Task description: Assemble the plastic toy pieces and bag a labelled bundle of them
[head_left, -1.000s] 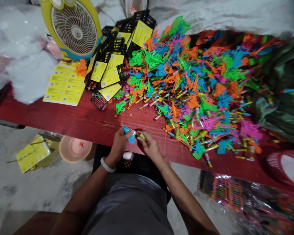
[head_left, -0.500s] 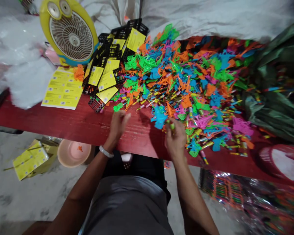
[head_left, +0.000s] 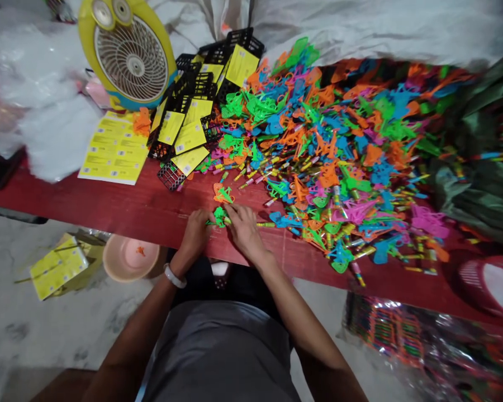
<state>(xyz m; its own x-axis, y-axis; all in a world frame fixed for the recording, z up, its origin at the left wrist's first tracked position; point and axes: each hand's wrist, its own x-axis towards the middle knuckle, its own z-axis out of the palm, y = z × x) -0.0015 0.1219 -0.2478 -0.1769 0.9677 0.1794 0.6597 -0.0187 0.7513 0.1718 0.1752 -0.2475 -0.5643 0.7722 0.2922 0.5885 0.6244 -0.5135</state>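
While the yellow fan (head_left: 134,65) stands at the back of the red counter (head_left: 67,195), the action is all nearer the person and to the fan's right! First up, left to right, the left arm (head_left: 138,329) slants in from below the fan, white bracelet (head_left: 175,277) at the wrist. Its left hand (head_left: 196,231) is turned inward, knuckles up, fingers pinched together on the left end of the green plastic piece (head_left: 220,215).

And there's that piece, in front of the fan and right of it, caught between both hands at the counter! It looks feather-light, thin and fairly stiff, with smooth plastic that could slip; the lacy parts might snap under a hard squeeze, so a gentle pinch at its solid ends seems the best hold. Slightly closer to the fan, an orange piece (head_left: 220,192) lies loose.

Over to the right hand (head_left: 245,230), palm down, fingers bent and closed on the green piece's right end, exact fingertip contact partly hidden. Its right arm (head_left: 297,307) angles in from farther right of the fan, and beyond it spreads the big colourful pile (head_left: 318,134).
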